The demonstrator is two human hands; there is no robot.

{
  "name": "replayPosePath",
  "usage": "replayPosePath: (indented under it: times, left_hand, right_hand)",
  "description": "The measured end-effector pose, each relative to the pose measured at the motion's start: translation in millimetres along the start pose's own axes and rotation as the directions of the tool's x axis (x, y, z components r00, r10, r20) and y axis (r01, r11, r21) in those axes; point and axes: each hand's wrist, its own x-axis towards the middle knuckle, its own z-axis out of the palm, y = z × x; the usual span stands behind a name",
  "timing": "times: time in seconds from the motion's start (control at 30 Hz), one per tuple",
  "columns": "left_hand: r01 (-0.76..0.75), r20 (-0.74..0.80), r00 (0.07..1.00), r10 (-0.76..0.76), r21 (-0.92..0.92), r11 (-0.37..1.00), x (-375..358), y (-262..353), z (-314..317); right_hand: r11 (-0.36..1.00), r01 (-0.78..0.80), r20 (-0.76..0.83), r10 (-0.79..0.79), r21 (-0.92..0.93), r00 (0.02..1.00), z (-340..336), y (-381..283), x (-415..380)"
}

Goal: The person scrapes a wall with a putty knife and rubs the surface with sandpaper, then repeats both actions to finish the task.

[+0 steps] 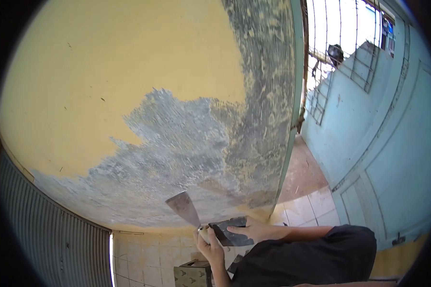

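Observation:
In my left hand [209,248] is a putty knife [183,206], its fingers closed round the pale handle. The broad metal blade points up and left in front of the wall. Beside it, my right hand [252,230] grips a dark, flat rectangular piece [229,231]; its material I cannot make out. That piece's left edge lies close to the putty knife's handle. Behind both hands stands a yellow wall [143,52] with a large rough grey patch [182,138] along its lower part and right edge.
A ribbed grey shutter [48,229] runs along the left. Below my hands, a patterned box [190,276] sits on the tiled floor [143,253]. To the right are a doorway, a pale blue door [397,158] and a metal grille [354,43].

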Motion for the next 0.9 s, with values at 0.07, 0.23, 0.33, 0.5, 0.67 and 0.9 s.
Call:
replayPosePath:
  times: [0.07, 0.23, 0.33, 0.5, 0.67, 0.9]
  left_hand:
    - [0.126, -0.090, 0.987, -0.131, -0.060, 0.990, 0, 6, 5]
    - [0.147, -0.094, 0.982, -0.164, -0.169, 0.975, -3, -6, 20]
    - [0.279, 0.017, 0.953, -0.304, -0.446, 0.850, -8, -7, 37]
    - [0.357, 0.110, 0.905, -0.411, -0.721, 0.594, -20, -2, 73]
    - [0.299, 0.009, 0.917, -0.399, -0.678, 0.671, -28, 7, 92]
    - [0.288, -0.178, 0.930, -0.321, -0.190, 0.939, -25, 14, 93]
  right_hand:
    - [0.981, -0.182, -0.043, 0.185, 0.071, 0.982, -11, -33, -11]
    - [0.967, -0.247, -0.129, 0.238, -0.057, 0.963, -50, -35, -18]
    - [0.951, -0.306, -0.218, 0.287, -0.054, 0.933, -65, -41, -25]
    - [0.969, -0.082, -0.069, 0.101, 0.234, 0.993, -98, 75, 11]
    - [0.963, -0.156, -0.051, 0.172, 0.221, 0.984, -125, 114, 21]
    - [0.965, -0.258, 0.111, 0.261, -0.043, 0.959, -127, 64, 7]
